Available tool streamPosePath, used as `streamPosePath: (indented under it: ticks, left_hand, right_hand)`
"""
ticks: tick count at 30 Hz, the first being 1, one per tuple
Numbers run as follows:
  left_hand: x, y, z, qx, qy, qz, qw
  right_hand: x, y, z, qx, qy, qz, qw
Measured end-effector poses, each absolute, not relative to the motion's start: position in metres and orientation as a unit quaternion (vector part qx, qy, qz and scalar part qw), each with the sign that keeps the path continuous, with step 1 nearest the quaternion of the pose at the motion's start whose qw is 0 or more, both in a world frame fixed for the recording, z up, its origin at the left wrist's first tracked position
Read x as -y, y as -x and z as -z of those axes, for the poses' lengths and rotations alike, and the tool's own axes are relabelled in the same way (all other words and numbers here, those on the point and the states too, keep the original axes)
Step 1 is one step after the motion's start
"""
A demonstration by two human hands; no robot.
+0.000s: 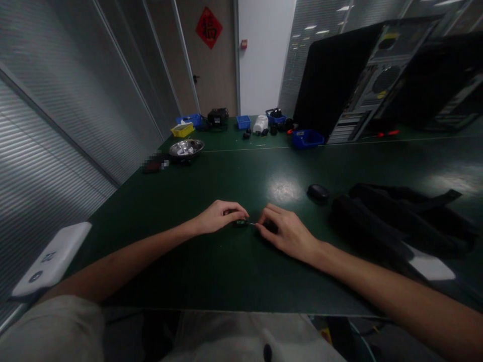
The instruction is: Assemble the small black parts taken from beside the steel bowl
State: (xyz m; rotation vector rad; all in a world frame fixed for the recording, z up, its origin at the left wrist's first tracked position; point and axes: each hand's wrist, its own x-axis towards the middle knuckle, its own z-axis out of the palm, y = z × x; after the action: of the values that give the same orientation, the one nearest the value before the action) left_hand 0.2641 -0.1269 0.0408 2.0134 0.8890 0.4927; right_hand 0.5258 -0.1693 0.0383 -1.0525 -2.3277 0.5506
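Near the middle of the dark green table, my left hand [218, 217] pinches a small green piece [241, 221] that looks like a circuit board. The fingers cover part of it. Just to its right, my right hand [284, 229] has thumb and forefinger closed around a thin metallic shaft [252, 223]. The shaft's left end meets or nearly meets the green piece; contact is too small to tell. Whatever lies within the curled right fingers is dark and mostly hidden, so the tool's kind does not show.
A black mouse [318, 192] and a black bag [400, 216] lie to the right. Farther back stand a metal bowl [186, 148], a blue bin [308, 139], a yellow bin [182, 130] and a large computer case [362, 85]. A white box-like device [53, 259] is at left.
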Motion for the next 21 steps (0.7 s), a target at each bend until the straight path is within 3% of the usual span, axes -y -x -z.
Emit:
streamPosePath:
  ticks: [9, 21]
  left_hand:
    - [0.133, -0.26, -0.04, -0.324, -0.857, -0.201, 0.347]
    - [0.138, -0.262, -0.039, -0.305, -0.864, -0.23, 0.328]
  right_hand:
    - [0.169, -0.524, -0.036, 0.867, 0.39, -0.187, 0.248]
    - [0.171, -0.523, -0.035, 0.869, 0.371, -0.197, 0.26]
